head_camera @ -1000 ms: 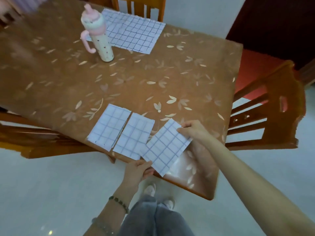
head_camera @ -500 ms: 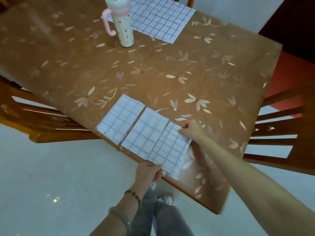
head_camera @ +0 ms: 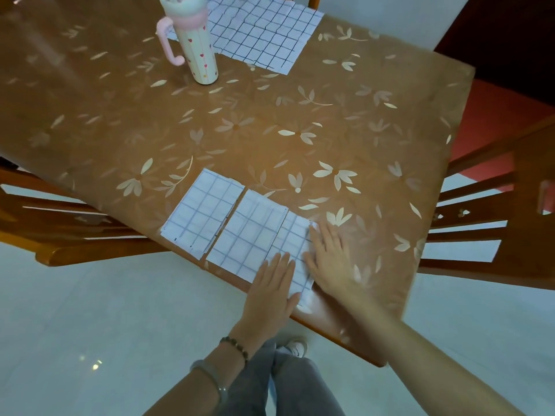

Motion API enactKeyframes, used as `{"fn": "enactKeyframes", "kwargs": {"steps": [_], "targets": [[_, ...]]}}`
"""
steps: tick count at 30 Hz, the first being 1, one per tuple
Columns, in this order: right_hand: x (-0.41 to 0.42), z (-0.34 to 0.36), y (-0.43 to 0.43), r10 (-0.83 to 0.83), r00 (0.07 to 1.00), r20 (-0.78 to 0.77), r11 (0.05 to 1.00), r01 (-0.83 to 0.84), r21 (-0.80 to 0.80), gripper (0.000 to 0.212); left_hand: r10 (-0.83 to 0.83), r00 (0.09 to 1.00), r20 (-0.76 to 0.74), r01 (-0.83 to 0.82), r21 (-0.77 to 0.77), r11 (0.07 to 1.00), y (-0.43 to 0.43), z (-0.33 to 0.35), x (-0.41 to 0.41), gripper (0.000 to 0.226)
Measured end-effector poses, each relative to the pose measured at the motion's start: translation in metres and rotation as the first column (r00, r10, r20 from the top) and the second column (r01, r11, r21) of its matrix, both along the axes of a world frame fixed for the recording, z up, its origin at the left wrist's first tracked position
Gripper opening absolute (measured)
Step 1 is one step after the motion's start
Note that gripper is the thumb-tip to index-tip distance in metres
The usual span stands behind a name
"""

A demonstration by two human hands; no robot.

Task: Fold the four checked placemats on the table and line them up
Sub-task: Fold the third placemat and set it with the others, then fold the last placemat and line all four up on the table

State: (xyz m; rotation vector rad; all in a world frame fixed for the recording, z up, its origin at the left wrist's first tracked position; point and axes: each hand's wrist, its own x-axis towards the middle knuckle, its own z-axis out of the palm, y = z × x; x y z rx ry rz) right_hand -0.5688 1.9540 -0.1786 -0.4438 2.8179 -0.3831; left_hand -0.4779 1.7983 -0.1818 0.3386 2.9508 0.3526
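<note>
At floral table (head_camera: 270, 121) edge, pale floor (head_camera: 120, 325) below: left hand (head_camera: 271, 291), right hand (head_camera: 329, 259) flat on folded placemat (head_camera: 292, 235).

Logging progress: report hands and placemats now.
Left hand, right hand flat on third folded placemat. Second folded placemat alongside, first folded placemat beyond. Fourth placemat unfolded, far end, pink tumbler by its corner.

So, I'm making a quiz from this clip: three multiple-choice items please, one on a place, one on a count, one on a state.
1. The unfolded placemat lies: A) beside the tumbler B) on a chair C) on the floor.
2. Folded placemats: A) two B) three C) four.
3. Left hand and right hand are: A) clenched B) lifted C) flat on the rightmost folded placemat.
A, it lies spread beside the tumbler; B, three lie side by side; C, both press flat.
</note>
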Motion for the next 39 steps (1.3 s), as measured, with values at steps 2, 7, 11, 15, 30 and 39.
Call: {"fn": "enactKeyframes", "kwargs": {"steps": [2,7,11,15,30,39], "targets": [[0.008,-0.008,0.003,0.009,0.995,0.101,0.998,-0.016,0.062,0.081,-0.034,0.996,0.086,0.039,-0.059,0.998,0.003,-0.008,-0.001,0.069],[0.014,-0.023,0.009,0.01,0.991,0.136,0.986,-0.032,0.164,0.092,-0.044,0.972,0.229,0.068,-0.096,0.993,0.002,-0.019,0.002,0.074],[0.011,-0.011,0.01,0.0,0.982,0.19,0.99,-0.027,0.14,0.084,-0.036,0.966,0.256,0.062,-0.093,0.994,0.007,-0.017,0.001,0.075],[0.002,0.03,0.014,-0.117,0.956,0.269,0.973,0.164,-0.16,0.063,-0.03,0.973,0.23,0.052,-0.089,0.995,0.006,0.02,-0.019,0.074],[0.149,0.238,0.196,-0.723,0.623,0.299,0.177,0.585,-0.791,0.081,-0.527,0.843,0.11,0.154,0.889,0.432,0.177,0.223,-0.075,0.1],[0.231,0.239,0.375,-0.831,0.494,0.255,0.035,0.503,-0.864,0.085,-0.625,0.78,0.033,0.274,0.88,0.388,0.366,0.231,-0.011,0.103]]}}
